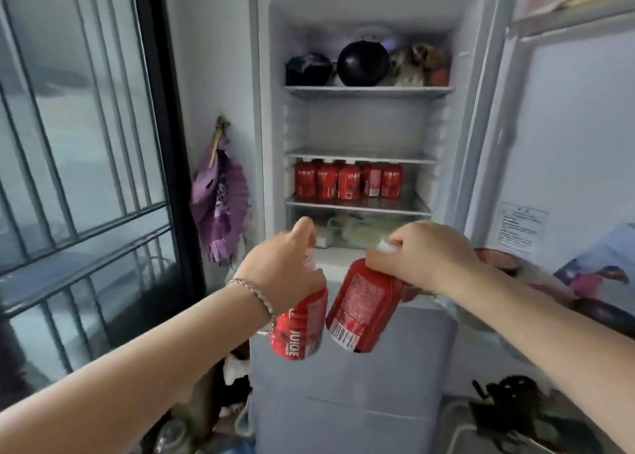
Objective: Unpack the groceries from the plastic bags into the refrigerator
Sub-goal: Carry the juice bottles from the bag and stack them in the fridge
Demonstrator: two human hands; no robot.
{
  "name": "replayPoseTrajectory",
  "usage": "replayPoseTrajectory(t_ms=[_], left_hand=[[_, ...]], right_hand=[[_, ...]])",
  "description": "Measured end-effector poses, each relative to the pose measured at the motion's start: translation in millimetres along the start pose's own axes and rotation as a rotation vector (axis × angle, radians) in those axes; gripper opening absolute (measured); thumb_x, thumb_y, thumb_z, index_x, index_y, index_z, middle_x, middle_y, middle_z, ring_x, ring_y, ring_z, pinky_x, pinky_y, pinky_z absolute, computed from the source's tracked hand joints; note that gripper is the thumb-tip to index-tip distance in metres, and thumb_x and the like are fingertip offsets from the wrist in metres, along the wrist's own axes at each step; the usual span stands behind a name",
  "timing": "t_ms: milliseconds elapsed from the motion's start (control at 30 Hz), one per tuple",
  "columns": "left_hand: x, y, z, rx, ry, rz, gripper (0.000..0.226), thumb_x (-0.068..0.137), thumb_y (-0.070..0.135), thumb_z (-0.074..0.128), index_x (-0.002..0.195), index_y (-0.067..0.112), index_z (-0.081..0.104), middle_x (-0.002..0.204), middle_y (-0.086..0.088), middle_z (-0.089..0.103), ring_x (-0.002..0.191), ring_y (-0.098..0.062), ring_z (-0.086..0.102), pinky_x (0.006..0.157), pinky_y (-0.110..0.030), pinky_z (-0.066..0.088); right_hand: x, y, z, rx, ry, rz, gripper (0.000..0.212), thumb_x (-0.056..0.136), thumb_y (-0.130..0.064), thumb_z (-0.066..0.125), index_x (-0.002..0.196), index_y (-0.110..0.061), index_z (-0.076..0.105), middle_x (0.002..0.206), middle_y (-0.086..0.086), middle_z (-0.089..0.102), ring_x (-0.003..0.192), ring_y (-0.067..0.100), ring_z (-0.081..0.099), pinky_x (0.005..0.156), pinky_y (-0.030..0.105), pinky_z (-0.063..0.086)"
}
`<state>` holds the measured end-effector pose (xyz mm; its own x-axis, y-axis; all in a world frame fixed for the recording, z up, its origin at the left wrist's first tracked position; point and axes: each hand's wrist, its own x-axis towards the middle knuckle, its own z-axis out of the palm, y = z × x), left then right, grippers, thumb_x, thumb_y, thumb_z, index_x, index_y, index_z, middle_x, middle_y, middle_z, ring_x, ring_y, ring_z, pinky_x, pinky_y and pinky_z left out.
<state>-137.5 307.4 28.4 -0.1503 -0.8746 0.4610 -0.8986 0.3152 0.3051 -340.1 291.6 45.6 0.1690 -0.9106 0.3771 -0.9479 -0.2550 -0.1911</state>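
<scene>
Left hand (285, 268) and right hand (426, 254), each grip clasped round the top of a red juice bottle, namely left bottle (300, 330) and right bottle (360, 312), before the open refrigerator (364, 123). Fingers cover the necks. Like bottles (347, 182) line the third shelf (412, 206); the contents of the drawer (357, 230) are indistinct.

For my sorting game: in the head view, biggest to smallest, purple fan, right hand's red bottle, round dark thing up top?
1. purple fan
2. red bottle, enlarged by nearness
3. round dark thing
</scene>
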Motion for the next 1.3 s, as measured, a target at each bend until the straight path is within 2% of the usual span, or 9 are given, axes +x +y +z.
replayPoseTrajectory(t_ms=[200, 367, 567, 733, 900, 967, 1100, 1200, 1300], left_hand=[[123.6, -17.4, 34.2, -0.039, 0.142, 0.045, 0.028, 0.079, 0.024, 0.06, 0.093, 0.024, 0.037, 0.068, 0.009, 0.047, 0.056, -0.007, 0.044, 0.043, -0.023, 0.031], [215.9, -34.8, 73.1, -0.116, 0.202, 0.044, 0.026, 0.08, 0.029, 0.064, 0.091, 0.024, 0.042, 0.071, 0.014, 0.046, 0.059, -0.004, 0.046, 0.044, -0.021, 0.031], [312.5, -63.2, 112.1, -0.215, 0.253, 0.019, 0.023, 0.081, 0.029, 0.065, 0.09, 0.025, 0.044, 0.085, 0.006, 0.054, 0.072, -0.018, 0.053, 0.057, -0.026, 0.039], [365.3, -84.7, 143.4, -0.212, 0.288, 0.009, 0.024, 0.083, 0.029, 0.064, 0.099, 0.019, 0.05, 0.089, 0.008, 0.049, 0.075, -0.018, 0.05, 0.064, -0.026, 0.037], [395.2, -103.0, 172.7, -0.375, 0.329, 0.007, 0.028, 0.081, 0.029, 0.069, 0.089, 0.026, 0.043, 0.083, 0.007, 0.053, 0.073, -0.013, 0.051, 0.063, -0.023, 0.038], [402.7, -107.5, 183.5, -0.468, 0.386, 0.003, 0.03, 0.08, 0.029, 0.07, 0.091, 0.028, 0.042, 0.083, 0.01, 0.053, 0.078, -0.013, 0.053, 0.066, -0.023, 0.04], [407.1, -112.4, 206.4, -0.55, 0.487, -0.044, 0.034, 0.081, 0.029, 0.068, 0.102, 0.024, 0.042, 0.085, 0.024, 0.035, 0.098, -0.02, 0.045, 0.081, -0.03, 0.04], [408.9, -116.0, 215.6, -0.647, 0.426, -0.222, 0.042, 0.076, 0.048, 0.066, 0.104, 0.024, 0.045, 0.088, 0.015, 0.048, 0.103, -0.018, 0.048, 0.083, -0.036, 0.045], [413.2, -122.7, 216.1, -0.606, 0.402, -0.22, 0.052, 0.077, 0.05, 0.063, 0.116, 0.02, 0.047, 0.107, 0.002, 0.058, 0.102, -0.019, 0.055, 0.085, -0.04, 0.049]], right_hand=[[116.3, 38.1, 11.0, -0.083, 0.031, 0.055, 0.051, 0.069, -0.074, 0.046, 0.061, -0.025, 0.06, 0.062, -0.01, 0.059, 0.058, 0.009, 0.056, 0.047, 0.023, 0.033], [207.9, 83.7, 35.7, -0.096, 0.066, 0.08, 0.049, 0.07, -0.071, 0.049, 0.066, -0.024, 0.063, 0.066, -0.01, 0.06, 0.061, 0.009, 0.056, 0.048, 0.022, 0.033], [300.9, 123.6, 60.1, -0.088, 0.092, 0.135, 0.048, 0.068, -0.071, 0.05, 0.066, -0.024, 0.063, 0.066, -0.01, 0.061, 0.062, 0.008, 0.056, 0.051, 0.022, 0.037], [343.9, 134.1, 75.5, -0.085, 0.045, 0.142, 0.05, 0.068, -0.071, 0.047, 0.065, -0.023, 0.062, 0.065, -0.011, 0.062, 0.063, 0.007, 0.056, 0.053, 0.022, 0.038], [365.4, 135.7, 85.4, -0.094, -0.023, 0.142, 0.052, 0.067, -0.07, 0.047, 0.066, -0.021, 0.064, 0.068, -0.009, 0.063, 0.065, 0.009, 0.058, 0.053, 0.023, 0.039], [371.9, 134.3, 89.3, -0.118, -0.026, 0.131, 0.052, 0.067, -0.071, 0.047, 0.065, -0.021, 0.063, 0.068, -0.009, 0.063, 0.065, 0.008, 0.057, 0.052, 0.023, 0.038], [377.2, 131.2, 91.1, -0.129, -0.053, 0.136, 0.053, 0.066, -0.071, 0.047, 0.067, -0.021, 0.064, 0.069, -0.009, 0.064, 0.066, 0.009, 0.059, 0.054, 0.024, 0.042], [378.1, 131.2, 89.4, -0.09, -0.068, 0.149, 0.055, 0.065, -0.071, 0.047, 0.071, -0.02, 0.067, 0.069, -0.008, 0.066, 0.067, 0.009, 0.061, 0.055, 0.024, 0.044], [377.6, 127.8, 89.7, -0.103, -0.057, 0.15, 0.054, 0.065, -0.07, 0.048, 0.068, -0.02, 0.066, 0.067, -0.008, 0.065, 0.064, 0.009, 0.06, 0.051, 0.023, 0.038]])
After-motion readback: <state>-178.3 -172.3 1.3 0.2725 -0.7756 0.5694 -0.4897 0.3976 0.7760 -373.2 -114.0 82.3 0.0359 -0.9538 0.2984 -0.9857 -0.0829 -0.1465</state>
